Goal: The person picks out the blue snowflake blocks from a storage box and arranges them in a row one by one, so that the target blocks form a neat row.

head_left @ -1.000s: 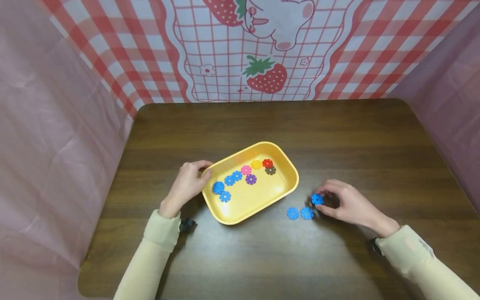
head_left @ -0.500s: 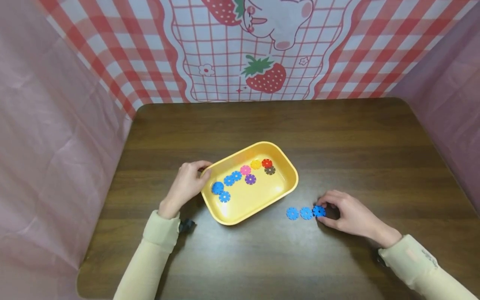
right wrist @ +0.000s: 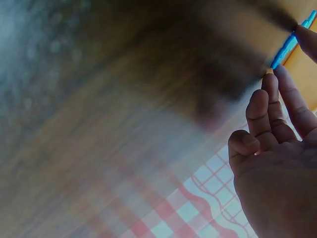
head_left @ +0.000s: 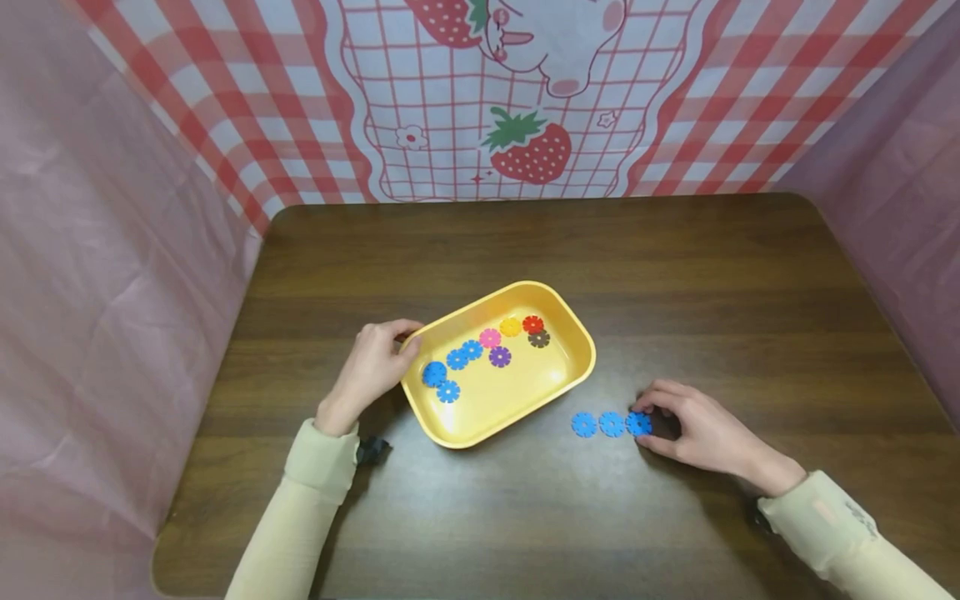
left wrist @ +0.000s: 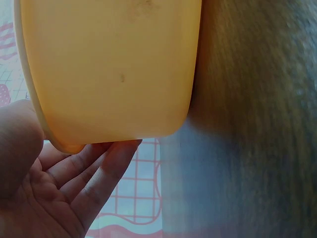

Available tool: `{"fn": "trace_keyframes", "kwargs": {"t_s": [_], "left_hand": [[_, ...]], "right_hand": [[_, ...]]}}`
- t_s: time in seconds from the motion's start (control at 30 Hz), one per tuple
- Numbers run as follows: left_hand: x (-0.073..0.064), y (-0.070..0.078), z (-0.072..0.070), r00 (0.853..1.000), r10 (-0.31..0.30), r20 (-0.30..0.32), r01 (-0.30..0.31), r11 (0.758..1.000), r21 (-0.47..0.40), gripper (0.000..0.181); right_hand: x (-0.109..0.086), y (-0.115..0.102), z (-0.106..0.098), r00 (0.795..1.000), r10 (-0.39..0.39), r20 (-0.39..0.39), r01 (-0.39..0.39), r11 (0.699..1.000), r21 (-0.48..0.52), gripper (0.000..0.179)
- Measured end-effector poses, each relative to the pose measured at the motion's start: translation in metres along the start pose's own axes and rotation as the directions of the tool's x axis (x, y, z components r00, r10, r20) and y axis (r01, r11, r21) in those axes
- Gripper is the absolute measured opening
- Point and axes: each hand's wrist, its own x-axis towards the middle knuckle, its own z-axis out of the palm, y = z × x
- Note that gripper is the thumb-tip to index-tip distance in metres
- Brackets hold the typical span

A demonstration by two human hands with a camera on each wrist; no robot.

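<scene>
My left hand (head_left: 367, 367) grips the left end of a yellow plastic tray (head_left: 495, 404), thumb at the rim and fingers against the outside wall; the left wrist view shows that wall (left wrist: 119, 69) up close. To the right of the tray, my right hand (head_left: 701, 425) pinches a blue notched plastic disc (head_left: 639, 424) between thumb and index finger, down at the table. That disc stands at the right end of a row with two more blue discs, the left one (head_left: 584, 425) and the middle one (head_left: 611, 424). From the right wrist, the pinched disc (right wrist: 287, 49) appears edge-on.
Inside the tray lie several blue discs (head_left: 448, 392) at the left, and single pink (head_left: 490, 338), purple (head_left: 500, 357), yellow (head_left: 511, 327), red (head_left: 533, 324) and brown (head_left: 538, 338) ones. The brown wooden table (head_left: 525, 517) meets a strawberry-print cloth (head_left: 532, 154) behind; pink curtains (head_left: 90, 292) hang at both sides.
My right hand has come down towards me with its blue disc, bringing it from above the row to the row's right end. The left hand and the tray have stayed in place.
</scene>
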Motion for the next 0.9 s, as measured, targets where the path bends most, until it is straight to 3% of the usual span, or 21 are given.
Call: {"fn": "trace_keyframes", "kwargs": {"t_s": [0.57,0.9], "left_hand": [[0.000,0.001,-0.001,1.000,-0.015,0.014,0.015,1.000,0.003,0.023],[0.000,0.003,-0.002,1.000,-0.019,0.019,0.019,1.000,0.004,0.022]], "right_hand": [[-0.001,0.002,-0.006,0.997,-0.038,-0.064,0.045,0.993,0.108,0.043],[0.023,-0.001,-0.026,0.990,-0.072,-0.125,0.091,0.984,0.151,0.048]]}}
